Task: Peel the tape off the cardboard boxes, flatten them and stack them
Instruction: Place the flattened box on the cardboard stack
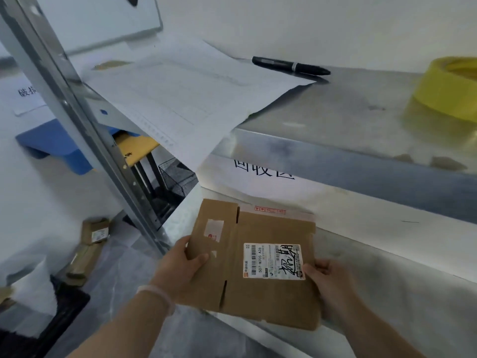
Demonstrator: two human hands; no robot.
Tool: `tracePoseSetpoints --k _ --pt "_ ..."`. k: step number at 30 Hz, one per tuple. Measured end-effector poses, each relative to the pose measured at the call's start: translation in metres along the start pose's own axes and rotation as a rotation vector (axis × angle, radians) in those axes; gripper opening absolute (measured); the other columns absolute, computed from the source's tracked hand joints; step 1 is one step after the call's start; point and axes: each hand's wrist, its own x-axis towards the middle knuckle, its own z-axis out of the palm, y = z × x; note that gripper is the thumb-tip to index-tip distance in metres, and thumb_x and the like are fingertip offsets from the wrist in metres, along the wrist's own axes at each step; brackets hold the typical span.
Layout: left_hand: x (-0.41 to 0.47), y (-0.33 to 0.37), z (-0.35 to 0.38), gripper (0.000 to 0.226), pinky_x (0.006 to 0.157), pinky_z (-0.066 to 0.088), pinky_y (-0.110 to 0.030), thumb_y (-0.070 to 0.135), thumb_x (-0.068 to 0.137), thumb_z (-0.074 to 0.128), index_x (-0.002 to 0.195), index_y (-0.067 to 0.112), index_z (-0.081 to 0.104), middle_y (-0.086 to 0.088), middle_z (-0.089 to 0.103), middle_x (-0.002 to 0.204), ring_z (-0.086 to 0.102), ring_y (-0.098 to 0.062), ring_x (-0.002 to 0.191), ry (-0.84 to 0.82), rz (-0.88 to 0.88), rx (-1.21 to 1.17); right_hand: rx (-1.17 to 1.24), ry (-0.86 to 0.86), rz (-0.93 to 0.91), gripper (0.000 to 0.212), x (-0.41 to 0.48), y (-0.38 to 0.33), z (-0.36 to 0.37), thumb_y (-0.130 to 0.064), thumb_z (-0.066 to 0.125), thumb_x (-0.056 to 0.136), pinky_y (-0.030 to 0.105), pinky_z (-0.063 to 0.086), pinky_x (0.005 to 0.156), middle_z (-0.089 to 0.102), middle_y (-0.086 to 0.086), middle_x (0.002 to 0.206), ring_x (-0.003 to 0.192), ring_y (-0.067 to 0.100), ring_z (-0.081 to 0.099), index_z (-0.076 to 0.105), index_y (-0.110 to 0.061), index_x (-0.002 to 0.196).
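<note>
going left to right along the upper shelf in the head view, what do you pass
blue plastic tray → white printed paper sheet → black marker pen → yellow roll of tape

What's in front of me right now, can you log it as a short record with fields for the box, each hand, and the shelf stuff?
box: flattened cardboard box, white shipping label facing up
left hand: left hand grips the box's left edge, thumb on top
right hand: right hand grips its right edge by the label
upper shelf: black marker, paper sheet, yellow tape roll
floor, left: more small boxes
</note>
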Motion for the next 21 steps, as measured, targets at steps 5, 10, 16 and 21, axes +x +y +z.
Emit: tracePoseSetpoints --k 5,10,16,21 --pt "0.052 -0.006 -0.021 0.054 0.100 0.046 -0.042 0.035 0.088 0.065 0.136 0.024 0.042 0.004 0.058 0.123 0.055 -0.018 0.106 -0.077 0.071 0.038 -0.074 0.126 0.015 0.022 0.007 -0.003 0.038 -0.025 0.075 0.084 0.033 0.058 0.062 0.076 0.000 0.082 0.076 0.020 0.073 0.070 -0.013 0.101" --pt "0.100 -0.007 -0.036 0.050 0.101 0.046 -0.048 0.032 0.089 0.064 0.133 0.019 0.045 -0.002 0.058 0.126 0.056 -0.026 0.116 -0.107 0.144 0.122 -0.157 0.256 0.044 0.016 0.000 -0.016 0.077 -0.031 0.075 0.084 0.025 0.050 0.050 0.074 -0.005 0.082 0.074 0.017 0.069 0.067 -0.022 0.094" --pt "0.135 -0.010 -0.032 0.050 0.092 0.051 -0.044 0.033 0.092 0.059 0.135 0.018 0.040 -0.010 0.055 0.120 0.057 -0.030 0.108 -0.037 0.180 0.302 -0.377 0.391 0.071 0.023 0.001 -0.026 0.108 -0.041 0.072 0.084 0.026 0.047 0.056 0.065 -0.011 0.082 0.074 0.010 0.061 0.061 -0.024 0.095" --pt "0.149 -0.014 -0.026 0.053 0.091 0.050 -0.047 0.046 0.093 0.050 0.141 0.029 0.032 -0.008 0.053 0.114 0.053 -0.028 0.107 -0.069 0.213 0.563 -0.519 0.458 0.087 0.025 0.000 -0.033 0.117 -0.044 0.071 0.084 0.024 0.043 0.058 0.059 -0.012 0.081 0.071 0.005 0.053 0.059 -0.025 0.095"
